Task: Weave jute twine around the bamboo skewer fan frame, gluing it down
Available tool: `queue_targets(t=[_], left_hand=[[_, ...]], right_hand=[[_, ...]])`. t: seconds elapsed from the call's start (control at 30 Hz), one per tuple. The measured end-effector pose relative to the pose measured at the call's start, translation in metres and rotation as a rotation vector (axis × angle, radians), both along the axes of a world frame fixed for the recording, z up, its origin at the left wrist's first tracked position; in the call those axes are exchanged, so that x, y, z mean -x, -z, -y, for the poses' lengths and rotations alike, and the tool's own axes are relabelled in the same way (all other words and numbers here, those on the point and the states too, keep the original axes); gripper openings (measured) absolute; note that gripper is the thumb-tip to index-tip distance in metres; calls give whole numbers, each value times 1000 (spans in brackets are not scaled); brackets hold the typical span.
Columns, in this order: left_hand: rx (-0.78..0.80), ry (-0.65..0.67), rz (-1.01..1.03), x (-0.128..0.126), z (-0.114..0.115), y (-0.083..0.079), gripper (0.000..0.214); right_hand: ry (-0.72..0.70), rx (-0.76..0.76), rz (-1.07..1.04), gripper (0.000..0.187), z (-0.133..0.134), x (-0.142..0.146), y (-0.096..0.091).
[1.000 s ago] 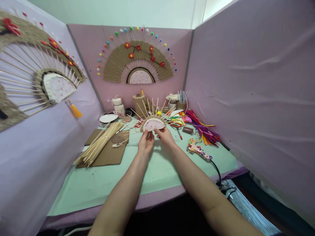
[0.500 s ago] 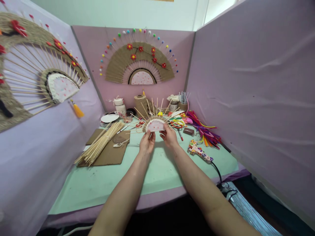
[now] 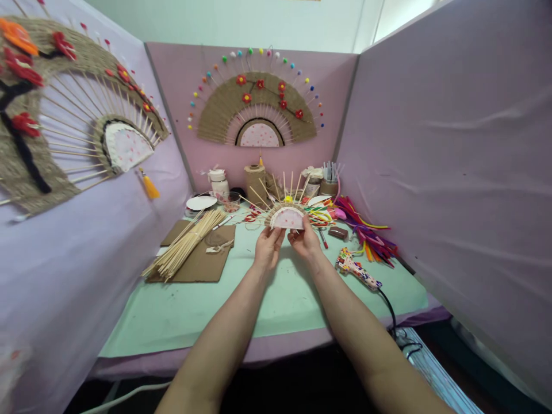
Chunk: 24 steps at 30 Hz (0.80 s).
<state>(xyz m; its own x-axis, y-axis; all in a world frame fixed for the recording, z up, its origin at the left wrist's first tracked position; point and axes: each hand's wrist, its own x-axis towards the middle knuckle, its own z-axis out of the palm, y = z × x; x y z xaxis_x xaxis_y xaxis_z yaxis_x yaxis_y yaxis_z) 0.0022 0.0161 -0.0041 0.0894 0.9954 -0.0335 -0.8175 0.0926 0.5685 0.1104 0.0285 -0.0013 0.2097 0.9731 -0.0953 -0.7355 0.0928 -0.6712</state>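
Both my hands hold up a small half-made fan (image 3: 287, 216) above the green table (image 3: 207, 310). The fan is a pink dotted half-disc ringed with jute twine, with several bamboo skewers sticking out of it like rays. My left hand (image 3: 268, 248) pinches its lower left edge. At the lower right edge, my right hand (image 3: 304, 240) grips it between thumb and fingers. A loose twine end trails off the fan to the left.
A bundle of bamboo skewers (image 3: 190, 241) lies on brown cardboard (image 3: 202, 261) at the left. A patterned glue gun (image 3: 357, 269) with a black cord lies at the right, beside coloured pipe cleaners (image 3: 366, 230). Jars, a twine spool (image 3: 255, 178) and a white plate (image 3: 201, 202) stand at the back. Finished fans (image 3: 257, 109) hang on the pink walls.
My head has turned a little left, so everything has shifted rightwards in view. Both hands keep hold of the small fan with barely any change of grip.
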Motion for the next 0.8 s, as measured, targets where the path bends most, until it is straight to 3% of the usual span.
queue_targets(t=[0.1, 0.27, 0.37, 0.47, 0.6, 0.67, 0.77, 0.8], left_hand=[[26, 3, -14, 4, -1, 1, 12], [56, -21, -13, 7, -7, 1, 17], [133, 52, -137, 13, -3, -1, 30], [164, 250, -446, 36, 17, -3, 34], [-181, 423, -1106, 99, 47, -19, 28], [-210, 244, -1377, 133, 49, -32, 20], [-192, -215, -1873, 171, 33, -43, 25], [-176, -258, -1931, 178, 25, -42, 31]], right_hand=[[4, 37, -34, 32, 1, 2, 1], [-8, 107, -72, 28, 4, 9, -1], [10, 159, -86, 28, 4, 8, -2], [15, 227, -83, 28, 4, 3, 0], [-36, 313, -67, 21, 11, -5, 7], [-87, 341, -60, 17, 19, -6, 10], [-192, 352, -62, 12, 35, -7, 10], [-228, 352, -63, 10, 41, -7, 10]])
